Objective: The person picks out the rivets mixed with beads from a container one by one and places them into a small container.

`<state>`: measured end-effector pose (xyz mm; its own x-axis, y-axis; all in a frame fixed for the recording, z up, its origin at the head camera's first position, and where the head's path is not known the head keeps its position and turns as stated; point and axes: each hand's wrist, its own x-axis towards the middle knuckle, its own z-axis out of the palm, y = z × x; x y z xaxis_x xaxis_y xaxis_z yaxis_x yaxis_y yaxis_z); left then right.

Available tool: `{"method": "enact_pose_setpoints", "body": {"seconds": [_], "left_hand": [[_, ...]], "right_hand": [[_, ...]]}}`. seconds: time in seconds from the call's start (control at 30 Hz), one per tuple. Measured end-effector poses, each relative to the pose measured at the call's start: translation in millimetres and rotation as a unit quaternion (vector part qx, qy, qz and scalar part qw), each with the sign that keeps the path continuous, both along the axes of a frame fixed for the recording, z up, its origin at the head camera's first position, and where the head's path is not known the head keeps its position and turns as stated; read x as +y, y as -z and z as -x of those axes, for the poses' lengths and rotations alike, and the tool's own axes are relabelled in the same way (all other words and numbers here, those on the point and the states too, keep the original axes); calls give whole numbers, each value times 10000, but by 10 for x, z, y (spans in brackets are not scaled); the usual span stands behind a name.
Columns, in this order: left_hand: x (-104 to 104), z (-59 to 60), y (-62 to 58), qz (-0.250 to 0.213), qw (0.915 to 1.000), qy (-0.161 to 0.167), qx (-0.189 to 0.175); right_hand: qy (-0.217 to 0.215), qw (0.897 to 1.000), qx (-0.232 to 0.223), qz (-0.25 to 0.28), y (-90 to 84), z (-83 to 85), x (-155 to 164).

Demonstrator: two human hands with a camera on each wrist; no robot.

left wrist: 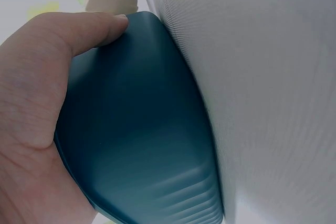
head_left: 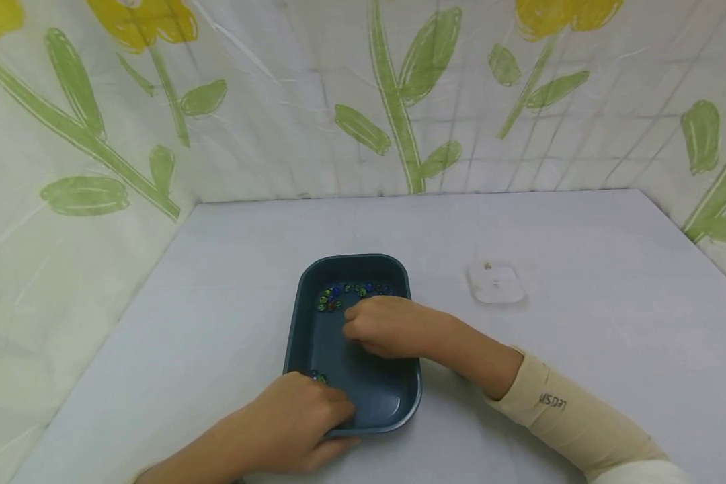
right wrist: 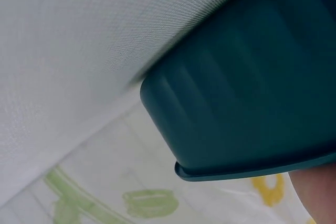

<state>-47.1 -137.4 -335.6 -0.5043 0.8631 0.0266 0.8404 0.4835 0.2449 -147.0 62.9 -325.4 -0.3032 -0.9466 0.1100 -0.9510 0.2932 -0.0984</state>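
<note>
The left hand [head_left: 299, 420], nearest, grips the tray [head_left: 369, 393] at its near left corner, thumb on the outer wall, fingers over the rim. Main risk, in my judgement: a lift or tug there would tilt the floor and set loose marbles rolling. The near marbles [head_left: 323, 378], just beside those fingers, could be nudged too. Further in, the right hand [head_left: 393, 327] reaches over the tray's right side, fingers bent downward; tips hidden from me in every view, so I cannot tell whether it pinches anything. A stray knuckle could, I think, scatter the far marbles [head_left: 336, 291]. Containers: the tray stands on the table [head_left: 218, 269]; inside, the far marbles form a bent line by the far end, mainly green and blue, one reddish. Well apart, right, lies a clear dish [head_left: 499, 289], perhaps a lid, with a small brownish spot I cannot identify. Behind: a flowered curtain [head_left: 290, 148].
</note>
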Motion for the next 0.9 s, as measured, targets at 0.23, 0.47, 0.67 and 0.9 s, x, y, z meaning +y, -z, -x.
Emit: {"method": "enact_pose_setpoints", "body": {"seconds": [0.23,0.47,0.67,0.9], "left_hand": [[-1,-1,5,-25,10000,11,70],[-3,1,11,-51,9999,35,124],[-10,0,17,-90,9998,73,168],[-8,-1,9,-71,9998,68,193]], "right_hand": [[-12,9999,116,-70,-2,6,7],[-16,9997,206,-105,-22,7,31],[47,9995,244,-202,-64,-5,51],[138,9994,229,-208,-118,-24,76]]}}
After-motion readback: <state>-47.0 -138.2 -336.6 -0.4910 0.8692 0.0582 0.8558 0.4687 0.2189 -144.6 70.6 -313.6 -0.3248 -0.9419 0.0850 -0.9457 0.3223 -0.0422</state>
